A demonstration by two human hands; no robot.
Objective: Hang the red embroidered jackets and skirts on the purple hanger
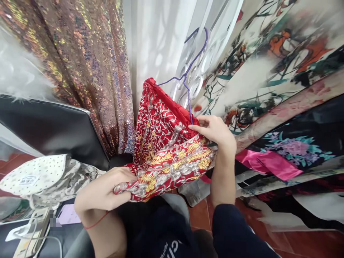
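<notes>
A red skirt-like garment (172,161) with silver and gold embroidery hangs in front of me, its plain red waistband edge uppermost. A thin purple wire hanger (186,75) runs into that edge, its hook free at the top. My left hand (110,188) is closed on the folded lower left part of the cloth, with its fingertips partly hidden in the folds. At the right end of the waistband, beside the hanger's lower corner, my right hand (212,130) pinches the fabric between thumb and fingers.
Sequined cloth (99,71) hangs at the left behind a black chair back (51,129). A dotted white cloth item (40,175), a lilac phone-like object (70,214) and a power strip (33,229) lie at lower left. Floral garments (292,150) hang at right.
</notes>
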